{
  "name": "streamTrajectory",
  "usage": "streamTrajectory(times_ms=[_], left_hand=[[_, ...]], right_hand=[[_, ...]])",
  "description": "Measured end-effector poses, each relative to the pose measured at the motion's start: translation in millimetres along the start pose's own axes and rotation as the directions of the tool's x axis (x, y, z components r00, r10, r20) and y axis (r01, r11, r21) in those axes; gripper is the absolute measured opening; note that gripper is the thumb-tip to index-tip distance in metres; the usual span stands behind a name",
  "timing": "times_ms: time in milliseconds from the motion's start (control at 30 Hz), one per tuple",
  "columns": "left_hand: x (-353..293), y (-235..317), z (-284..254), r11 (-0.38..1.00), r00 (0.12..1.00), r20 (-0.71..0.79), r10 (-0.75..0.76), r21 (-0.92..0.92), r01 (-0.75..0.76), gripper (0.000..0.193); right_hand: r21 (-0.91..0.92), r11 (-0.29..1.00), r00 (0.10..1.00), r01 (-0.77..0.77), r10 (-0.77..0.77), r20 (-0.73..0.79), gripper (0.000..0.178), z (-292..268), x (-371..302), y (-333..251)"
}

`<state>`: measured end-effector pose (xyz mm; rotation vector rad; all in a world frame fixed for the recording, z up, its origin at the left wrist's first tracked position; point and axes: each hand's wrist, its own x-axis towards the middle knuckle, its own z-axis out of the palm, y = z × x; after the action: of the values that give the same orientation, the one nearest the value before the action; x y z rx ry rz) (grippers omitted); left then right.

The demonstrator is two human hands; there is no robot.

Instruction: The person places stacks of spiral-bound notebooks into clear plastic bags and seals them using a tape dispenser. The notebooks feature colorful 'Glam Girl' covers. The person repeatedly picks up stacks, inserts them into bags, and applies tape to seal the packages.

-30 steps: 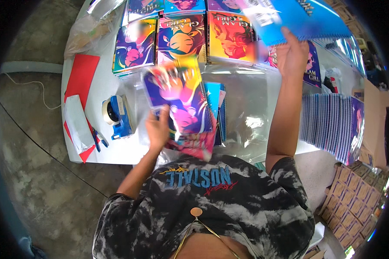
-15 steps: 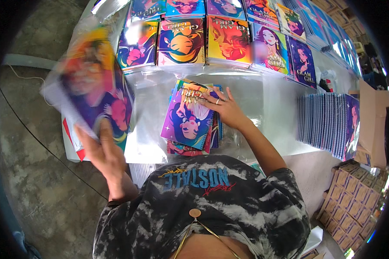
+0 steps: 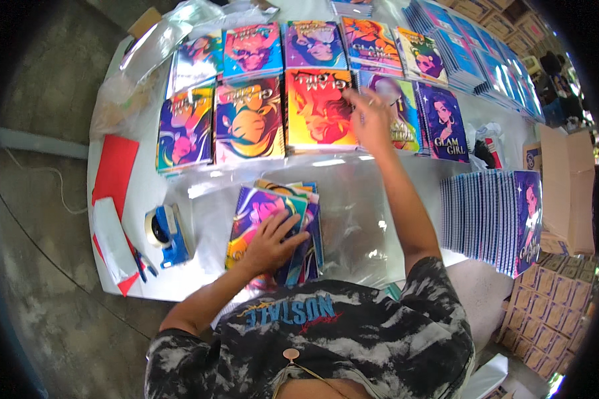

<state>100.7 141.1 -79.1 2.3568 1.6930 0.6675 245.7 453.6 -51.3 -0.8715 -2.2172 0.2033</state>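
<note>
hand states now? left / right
Left hand: open, flat on the small stack of colourful notebooks, not gripping.
Right hand: blurred, reaching over the row of notebooks; grip cannot be told.

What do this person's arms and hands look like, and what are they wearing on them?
Both forearms are bare. The left hand wears no glove. The right hand is blurred, also ungloved; any ring cannot be made out. Short sleeves of a black and white tie-dye shirt with printed lettering cover the upper arms.
</note>
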Motion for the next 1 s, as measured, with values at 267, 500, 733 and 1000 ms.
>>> streamTrajectory(times_ms=[267, 500, 733, 1000], left_hand=[[3.7, 6.6, -3.7, 0.992, 0.986, 0.120, -0.112, -0.051, 0.119, 0.038], [1.5, 0.7, -8.1, 0.858, 0.923, 0.034, -0.383, -0.358, 0.369, 0.058], [54.6, -33.4, -75.9, 0.785, 0.624, -0.528, -0.577, -0.568, 0.245, 0.096], [28.4, -8.6, -104.1, 0.987, 0.819, -0.560, -0.127, -0.149, 0.051, 0.018]], right_hand=[[-0.377, 0.926, 0.991, -0.012, 0.061, 0.117, 0.033, 41.9, 88.1, 158.5], [0.154, 0.987, 0.998, -0.045, 0.050, -0.028, 0.013, 21.0, 96.6, 123.5], [0.784, 0.596, 0.911, -0.172, -0.207, 0.358, 0.018, -66.3, 57.1, 22.3], [-0.579, 0.803, 0.988, -0.141, 0.077, -0.134, 0.044, -24.8, 69.4, 233.5]])
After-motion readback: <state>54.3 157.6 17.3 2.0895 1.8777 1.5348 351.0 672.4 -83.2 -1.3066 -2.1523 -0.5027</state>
